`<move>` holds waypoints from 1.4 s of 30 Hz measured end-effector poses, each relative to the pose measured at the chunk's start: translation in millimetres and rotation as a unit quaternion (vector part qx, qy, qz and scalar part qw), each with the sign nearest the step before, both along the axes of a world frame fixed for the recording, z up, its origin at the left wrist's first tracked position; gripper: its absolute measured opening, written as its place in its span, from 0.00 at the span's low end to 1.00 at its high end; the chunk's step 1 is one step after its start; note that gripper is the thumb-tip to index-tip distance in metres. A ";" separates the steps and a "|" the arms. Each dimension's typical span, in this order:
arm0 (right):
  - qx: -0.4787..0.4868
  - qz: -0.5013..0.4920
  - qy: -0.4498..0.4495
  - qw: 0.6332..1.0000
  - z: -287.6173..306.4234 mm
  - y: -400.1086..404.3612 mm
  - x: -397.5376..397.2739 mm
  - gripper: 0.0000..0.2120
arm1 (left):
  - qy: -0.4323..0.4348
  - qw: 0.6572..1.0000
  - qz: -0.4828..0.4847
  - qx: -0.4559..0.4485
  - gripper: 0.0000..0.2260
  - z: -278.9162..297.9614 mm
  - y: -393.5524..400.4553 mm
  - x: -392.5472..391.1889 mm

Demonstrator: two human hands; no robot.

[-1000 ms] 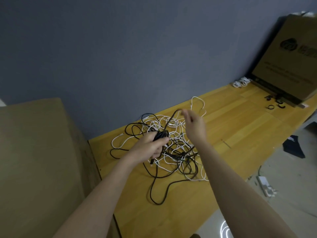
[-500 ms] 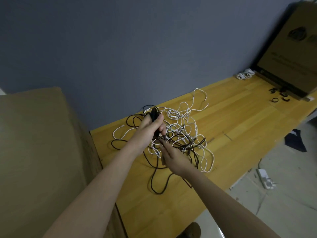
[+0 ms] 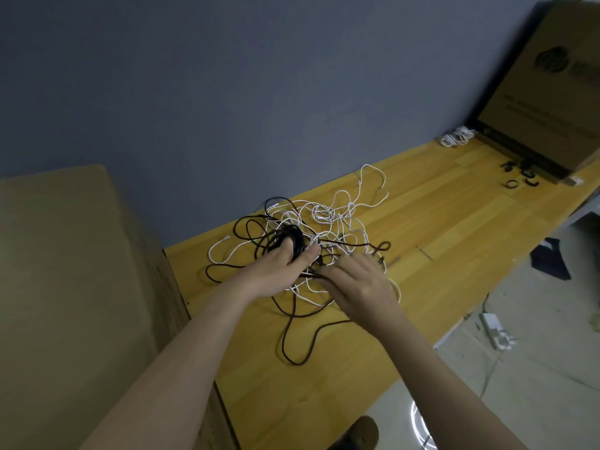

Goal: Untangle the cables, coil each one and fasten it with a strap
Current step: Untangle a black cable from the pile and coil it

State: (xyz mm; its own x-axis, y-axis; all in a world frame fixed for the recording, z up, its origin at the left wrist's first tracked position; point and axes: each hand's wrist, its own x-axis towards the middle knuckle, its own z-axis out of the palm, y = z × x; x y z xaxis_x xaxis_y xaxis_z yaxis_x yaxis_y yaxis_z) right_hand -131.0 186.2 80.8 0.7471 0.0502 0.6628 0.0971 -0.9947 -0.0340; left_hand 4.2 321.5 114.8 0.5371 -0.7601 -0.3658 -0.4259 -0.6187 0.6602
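Observation:
A tangle of white cables (image 3: 337, 219) and black cables (image 3: 292, 323) lies on the wooden table (image 3: 438, 241) near the wall. My left hand (image 3: 282, 267) grips a small coil of black cable (image 3: 292, 238) at the tangle's left side. Just to its right, my right hand (image 3: 360, 284) lies over the tangle with its fingers curled on a black strand that runs to the coil. Several black straps (image 3: 519, 175) lie at the far right of the table. A coiled white cable (image 3: 456, 136) rests by the wall behind them.
A large cardboard box (image 3: 65, 287) stands against the table's left end. Another cardboard box (image 3: 548, 92) leans at the far right. A white power strip (image 3: 495, 329) lies on the floor to the right, below the table's front edge.
My right hand came down from above the tangle to the black strand beside my left hand. The left hand lifted the black coil, then lowered it slightly.

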 end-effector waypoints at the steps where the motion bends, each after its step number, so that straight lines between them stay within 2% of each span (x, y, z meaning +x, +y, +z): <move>1: 0.003 -0.019 -0.018 1.000 4.1 -5.9 1.5 0.13 | 0.007 1.000 -0.010 0.002 0.46 4.0 0.0 -1.8; 4: 0.077 -0.056 -0.057 0.994 11.6 -20.5 7.7 0.13 | 0.019 0.998 -0.054 -0.035 0.38 14.3 -1.9 -4.0; 8: 0.264 -0.072 -0.044 0.961 7.9 -37.8 7.9 0.05 | 0.072 0.989 -0.104 -0.074 0.27 13.9 -0.5 -5.3; 12: 0.448 -0.113 0.008 0.887 -6.8 -44.8 1.9 0.07 | 0.142 0.974 -0.040 -0.172 0.25 11.2 1.2 -4.0; 14: 0.537 -0.102 0.006 0.838 -13.3 -45.8 -1.8 0.08 | 0.151 0.967 0.007 -0.206 0.26 12.3 1.8 1.4; 16: 0.582 -0.104 0.016 0.806 -19.1 -46.3 -4.0 0.08 | 0.149 0.960 0.034 -0.233 0.25 13.0 2.1 5.8; 19: 0.584 -0.113 0.050 0.802 -23.5 -40.1 -0.4 0.08 | 0.168 0.948 0.063 -0.261 0.22 13.1 1.3 6.4; 21: 0.578 -0.115 0.020 0.808 -21.6 -35.7 4.4 0.09 | 0.183 0.941 0.075 -0.275 0.22 13.2 -0.7 6.1; 23: 0.528 -0.142 -0.038 0.836 -16.5 -34.8 10.0 0.09 | 0.197 0.934 0.084 -0.285 0.22 13.8 -1.8 7.7; 25: 0.447 -0.188 -0.057 0.873 -11.5 -34.5 15.3 0.07 | 0.219 0.925 0.090 -0.297 0.23 14.9 -1.9 8.8; 28: 0.332 -0.188 0.031 0.924 -15.0 -28.9 22.1 0.07 | 0.262 0.900 0.104 -0.332 0.22 14.8 -0.3 8.3; 30: 0.300 -0.153 0.102 0.936 -22.1 -19.1 25.0 0.09 | 0.269 0.891 0.116 -0.347 0.22 15.0 0.4 7.9; 34: 0.328 -0.102 0.139 0.929 -37.0 1.8 25.5 0.10 | 0.227 0.896 0.153 -0.349 0.22 15.3 -1.9 6.2; 38: 0.462 -0.086 0.209 0.857 -47.0 14.9 19.3 0.11 | 0.187 0.890 0.167 -0.382 0.24 12.8 -2.0 5.2; 40: 0.446 -0.054 0.259 0.855 -46.8 19.7 14.2 0.09 | 0.158 0.893 0.167 -0.386 0.23 10.0 -2.8 5.7; 42: 0.354 -0.025 0.315 0.880 -46.2 24.3 8.6 0.09 | 0.114 0.909 0.164 -0.365 0.22 5.5 -3.5 7.5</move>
State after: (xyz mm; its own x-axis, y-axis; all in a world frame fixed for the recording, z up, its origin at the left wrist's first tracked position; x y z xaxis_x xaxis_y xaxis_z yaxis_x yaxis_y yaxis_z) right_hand -122.5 210.5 34.5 0.9672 -0.2519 -0.0320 -0.2061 -0.7048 -0.6788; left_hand 11.8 318.0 120.2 0.7522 -0.6576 0.0413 -0.0971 -0.0486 0.9941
